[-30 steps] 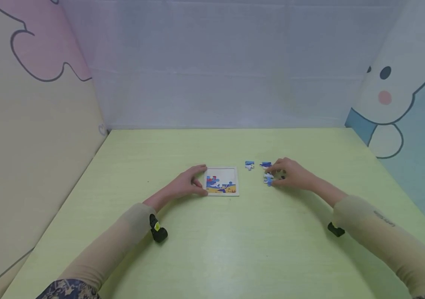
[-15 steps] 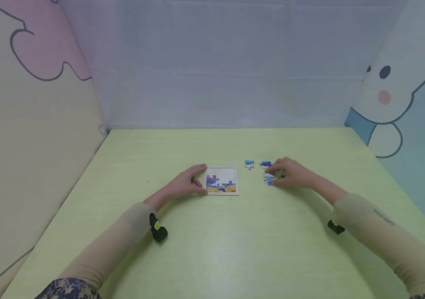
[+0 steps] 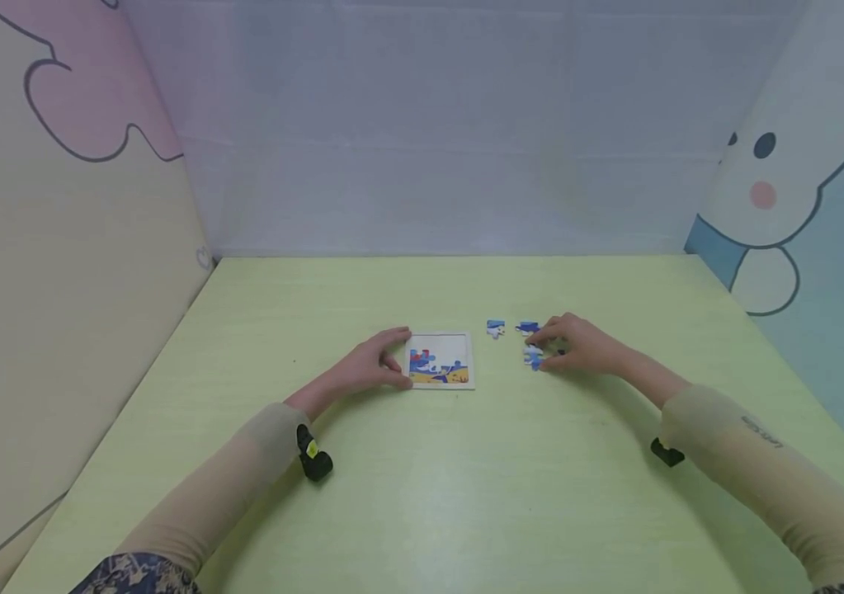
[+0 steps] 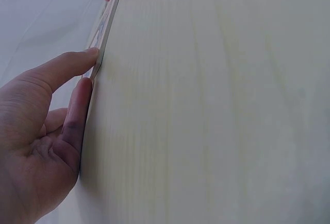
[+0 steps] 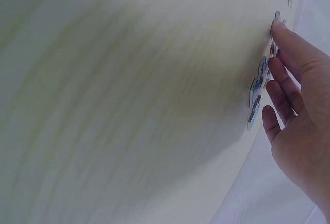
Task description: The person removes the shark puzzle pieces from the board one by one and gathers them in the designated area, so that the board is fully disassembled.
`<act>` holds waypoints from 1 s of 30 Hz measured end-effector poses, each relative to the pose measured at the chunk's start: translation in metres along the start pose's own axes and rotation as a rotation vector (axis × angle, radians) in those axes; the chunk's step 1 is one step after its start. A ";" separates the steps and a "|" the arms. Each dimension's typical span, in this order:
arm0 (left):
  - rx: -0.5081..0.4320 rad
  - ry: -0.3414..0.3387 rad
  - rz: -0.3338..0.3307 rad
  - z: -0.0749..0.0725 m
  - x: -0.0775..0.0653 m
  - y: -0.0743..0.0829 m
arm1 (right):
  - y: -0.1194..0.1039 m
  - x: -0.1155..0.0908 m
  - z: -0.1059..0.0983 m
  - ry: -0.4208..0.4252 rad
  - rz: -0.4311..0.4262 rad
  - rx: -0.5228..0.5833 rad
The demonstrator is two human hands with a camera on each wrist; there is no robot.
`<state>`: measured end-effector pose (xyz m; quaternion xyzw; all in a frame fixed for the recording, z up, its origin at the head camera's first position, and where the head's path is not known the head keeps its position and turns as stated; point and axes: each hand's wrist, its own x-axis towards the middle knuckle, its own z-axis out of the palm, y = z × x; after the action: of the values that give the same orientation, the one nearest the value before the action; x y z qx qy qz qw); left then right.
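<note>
A square jigsaw tray [image 3: 473, 363] with a white rim lies flat on the table, its lower part filled with a beach picture and its upper part bare white. My left hand [image 3: 362, 363] holds its left side, forefinger at the upper corner and thumb at the lower one. To the tray's right, my right hand [image 3: 581, 346] pinches a light-blue puzzle piece [image 3: 533, 356] low at the table, between thumb and forefinger. The right wrist view shows the thumb at that piece's edge and other pieces [image 5: 259, 82] by the fingertips. Part of the right-hand pieces is hidden under the palm.
Two loose puzzle pieces lie behind, one blue and white [image 3: 495, 328] and one dark blue [image 3: 528, 327]. The pale green table [image 3: 422, 495] runs back to a white cloth wall [image 3: 422, 132]. Printed walls stand at both sides.
</note>
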<state>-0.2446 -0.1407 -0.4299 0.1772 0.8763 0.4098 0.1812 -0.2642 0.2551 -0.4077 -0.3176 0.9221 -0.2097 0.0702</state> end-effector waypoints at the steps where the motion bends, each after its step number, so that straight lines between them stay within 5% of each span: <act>1: -0.001 0.000 0.000 0.000 0.000 0.000 | 0.001 0.000 0.000 0.000 0.001 0.000; 30: 0.003 -0.003 0.001 -0.001 -0.001 0.000 | -0.004 0.002 -0.007 -0.074 0.038 -0.019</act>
<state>-0.2442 -0.1414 -0.4294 0.1784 0.8765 0.4085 0.1820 -0.2656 0.2532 -0.4000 -0.3081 0.9267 -0.1876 0.1051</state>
